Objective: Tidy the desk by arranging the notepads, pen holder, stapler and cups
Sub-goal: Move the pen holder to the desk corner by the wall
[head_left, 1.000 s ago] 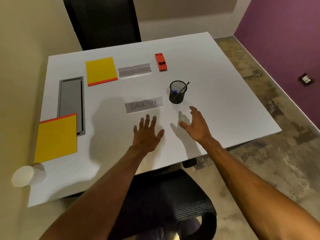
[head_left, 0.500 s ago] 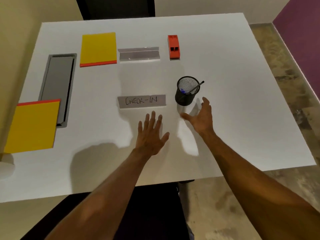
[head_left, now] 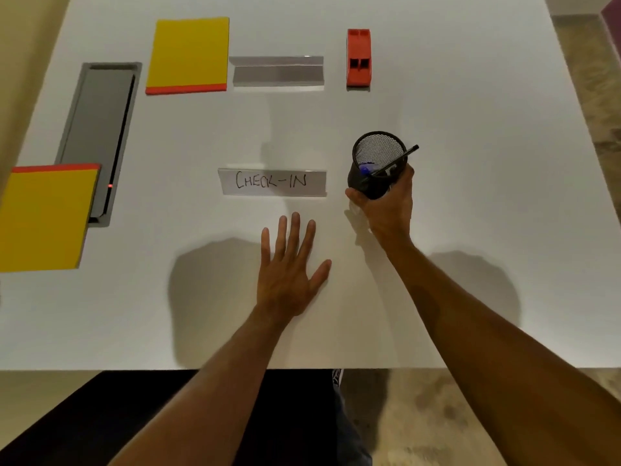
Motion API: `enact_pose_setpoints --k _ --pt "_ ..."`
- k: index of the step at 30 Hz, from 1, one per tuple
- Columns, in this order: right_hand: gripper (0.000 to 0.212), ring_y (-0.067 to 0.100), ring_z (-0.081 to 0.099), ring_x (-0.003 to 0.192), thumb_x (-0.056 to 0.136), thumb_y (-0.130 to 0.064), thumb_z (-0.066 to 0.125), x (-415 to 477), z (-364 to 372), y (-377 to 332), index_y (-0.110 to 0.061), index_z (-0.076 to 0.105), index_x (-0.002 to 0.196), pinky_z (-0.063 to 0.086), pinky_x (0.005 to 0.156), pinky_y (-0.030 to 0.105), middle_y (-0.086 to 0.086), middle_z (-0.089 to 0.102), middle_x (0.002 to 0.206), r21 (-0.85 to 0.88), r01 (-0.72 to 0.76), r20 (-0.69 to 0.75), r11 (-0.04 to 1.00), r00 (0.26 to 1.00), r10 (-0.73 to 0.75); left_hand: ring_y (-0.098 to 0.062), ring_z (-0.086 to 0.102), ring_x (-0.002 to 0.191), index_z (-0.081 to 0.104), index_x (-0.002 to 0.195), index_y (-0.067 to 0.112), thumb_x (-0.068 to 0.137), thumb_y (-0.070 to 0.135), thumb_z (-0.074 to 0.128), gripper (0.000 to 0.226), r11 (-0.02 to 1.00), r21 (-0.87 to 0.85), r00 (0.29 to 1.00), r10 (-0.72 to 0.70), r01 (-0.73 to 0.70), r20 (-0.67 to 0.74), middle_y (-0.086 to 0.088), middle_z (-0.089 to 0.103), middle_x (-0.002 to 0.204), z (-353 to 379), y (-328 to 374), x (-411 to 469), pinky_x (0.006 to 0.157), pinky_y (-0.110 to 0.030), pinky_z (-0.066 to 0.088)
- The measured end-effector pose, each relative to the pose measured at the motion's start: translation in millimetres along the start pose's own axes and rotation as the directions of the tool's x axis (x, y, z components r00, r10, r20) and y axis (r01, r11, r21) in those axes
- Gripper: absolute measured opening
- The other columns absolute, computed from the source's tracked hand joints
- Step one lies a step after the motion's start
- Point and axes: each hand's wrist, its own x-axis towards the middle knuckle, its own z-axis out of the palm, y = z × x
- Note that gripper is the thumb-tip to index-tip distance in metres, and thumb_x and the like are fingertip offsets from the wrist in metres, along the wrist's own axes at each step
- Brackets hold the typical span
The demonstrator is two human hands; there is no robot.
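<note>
desk edges (head_left: 568, 136) far from pen holder (head_left: 374, 163)

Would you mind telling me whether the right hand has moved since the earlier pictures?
Yes. The right hand has moved forward, away from the person, and now grips the pen holder just right of the CHECK-IN sign.

A: What was the room like?
B: A white tabletop (head_left: 470, 264) filled most of the view. A beige wall (head_left: 20, 35) stood past its left edge, and a small piece of purple wall (head_left: 615, 15) showed beyond the far right corner.
A: And the floor?
B: The floor (head_left: 453, 418) was mottled brown and grey. A grey recessed tray (head_left: 97, 129) lay along the left edge, and a black seat (head_left: 100, 418) showed under the near edge.
</note>
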Motion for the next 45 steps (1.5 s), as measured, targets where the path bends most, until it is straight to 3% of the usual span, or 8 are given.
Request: enact_pose_setpoints --k 5,11,16,21,24,29,38,45 --pt "0.09 0.017 0.053 0.123 0.067 -0.031 0.088 8 2 2 -0.013 0.04 0.14 0.047 0.101 0.025 0.003 0.055 0.137 0.007 0.009 -0.05 1.0 0.999 -0.009 -0.029 -0.007 0.153 0.0 0.159 0.023 0.095 0.07 0.018 0.081 1.0 0.015 1.0 0.004 -0.004 0.001 -0.008 -0.008 0.166 0 0 0 0.12 -0.058 0.01" --pt "0.075 0.009 0.055 0.111 0.069 -0.028 0.087 0 -18 -8 -0.018 0.044 0.131 0.039 0.08 -0.001 -0.005 0.059 0.126 0.034 -0.017 -0.01 0.999 1.0 0.018 -0.029 -0.015 0.152 -0.01 0.157 0.025 0.094 0.071 0.008 0.08 1.0 0.019 0.995 0.003 -0.005 0.103 -0.007 -0.018 0.165 -10 0 0 0.12 -0.057 0.005" --pt "0.072 0.011 0.057 0.111 0.066 -0.026 0.089 -24 -41 -34 -0.03 0.044 0.122 0.049 0.092 0.022 -0.012 0.058 0.12 0.054 -0.009 0.052 0.998 0.999 0.007 -0.028 -0.012 0.152 -0.016 0.155 0.027 0.093 0.07 0.028 0.087 0.991 -0.128 0.983 -0.016 0.04 0.185 -0.007 -0.015 0.165 -46 5 8 0.121 -0.058 0.002" --pt "0.084 0.007 0.059 0.106 0.064 -0.029 0.091 -53 -31 -65 -0.026 0.047 0.134 0.048 0.079 0.013 -0.015 0.061 0.119 0.048 0.008 0.237 0.999 0.971 -0.019 -0.018 0.024 0.148 -0.005 0.156 0.032 0.08 0.055 0.071 0.11 0.731 -0.682 0.998 -0.06 0.038 -0.009 -0.001 0.017 0.164 -104 6 17 0.116 -0.041 0.024" --pt "0.08 -0.002 0.062 0.101 0.064 -0.033 0.091 -77 -13 -86 -0.028 0.049 0.132 0.048 0.078 0.008 -0.03 0.059 0.108 0.044 0.085 0.346 0.995 0.933 -0.095 0.001 0.022 0.142 0.004 0.158 0.025 0.076 0.043 0.082 0.114 0.594 -0.805 0.993 -0.1 0.011 -0.06 0.002 0.027 0.161 -131 -2 15 0.115 -0.027 0.026" --pt "0.075 -0.005 0.063 0.103 0.059 -0.038 0.089 -113 26 -126 -0.037 0.051 0.124 0.053 0.088 0.019 -0.028 0.064 0.109 0.127 0.103 0.436 0.986 0.888 -0.149 -0.011 0.051 0.13 0.025 0.153 0.014 0.074 0.023 0.085 0.099 0.502 -0.864 0.953 -0.234 -0.049 -0.191 0.0 0.05 0.146 -160 -36 -11 0.102 -0.013 0.044" --pt "0.079 0.018 0.055 0.126 0.072 -0.017 0.086 -159 100 -177 -0.018 0.045 0.14 0.047 0.107 0.044 0.001 0.058 0.136 0.138 0.169 0.648 0.976 0.729 -0.218 -0.015 0.059 0.119 0.043 0.14 0.012 0.076 0.027 0.085 0.078 0.477 -0.878 0.85 -0.476 0.035 -0.225 -0.002 0.06 0.132 -192 -118 -64 0.094 -0.035 0.056" --pt "0.075 0.01 0.046 0.134 0.072 -0.014 0.062 -179 146 -200 -0.025 0.043 0.144 0.035 0.115 0.046 -0.007 0.054 0.142 0.132 0.086 0.794 0.987 0.587 -0.158 -0.016 0.062 0.113 0.043 0.134 0.014 0.067 0.028 0.088 0.081 0.465 -0.874 0.79 -0.585 0.141 -0.183 0.001 0.061 0.126 -196 -178 -87 0.088 -0.043 0.057"
